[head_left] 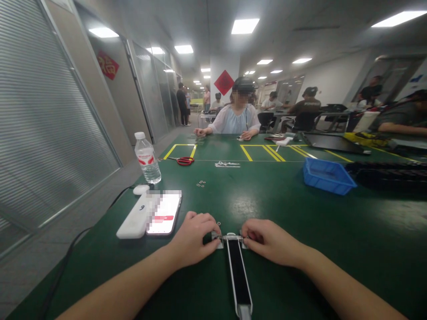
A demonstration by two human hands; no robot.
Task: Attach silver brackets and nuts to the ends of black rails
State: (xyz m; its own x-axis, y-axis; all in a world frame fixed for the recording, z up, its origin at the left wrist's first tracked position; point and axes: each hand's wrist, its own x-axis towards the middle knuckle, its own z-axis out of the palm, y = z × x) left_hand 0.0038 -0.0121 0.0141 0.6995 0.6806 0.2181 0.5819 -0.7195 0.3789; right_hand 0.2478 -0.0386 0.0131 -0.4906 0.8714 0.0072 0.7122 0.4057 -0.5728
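On the green table in front of me lies a long narrow piece [239, 275] with a black face and a white rim, running toward me. Its far end has a shiny metal crosspiece [232, 238]. My left hand [198, 235] is closed in a pinch at the left end of this crosspiece. From the other side, my right hand [267, 240] pinches at its right end, fingers curled. Small pale tabs show beneath both sets of fingertips, and the exact grip is partly hidden. Just beyond my left fingertips sits a tiny metal ring [219, 223].
Left of me are a phone [165, 213], a white power bank [131, 218] and a water bottle [147, 160]. Farther off lie several small rings [200, 183], red-handled scissors [185, 161] and pale strips [227, 164]. A blue bin [328, 175] stands right. A person [236, 115] sits opposite.
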